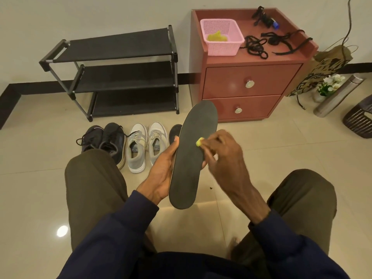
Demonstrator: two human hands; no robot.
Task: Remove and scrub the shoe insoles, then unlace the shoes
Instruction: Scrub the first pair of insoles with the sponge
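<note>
Dark insole point(193, 164) held above the knees
Left grip point(162, 168) curls round its edge; right grip point(223, 158) pinches a small yellow pad point(199, 141), perhaps sponge, against it.

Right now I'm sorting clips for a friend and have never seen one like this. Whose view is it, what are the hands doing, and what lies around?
There is no machine here. The single picture comes from a camera worn on a person's head, looking down at their own hands and knees.

The left hand holds a dark insole by its edges. The right hand pinches a small yellow scrubber against the insole's top face.

On the floor ahead stand two pairs, dark shoes and grey shoes, both with laces in. Behind them are a black rack and a red cabinet. On the cabinet sit a pink basket and loose black laces.
</note>
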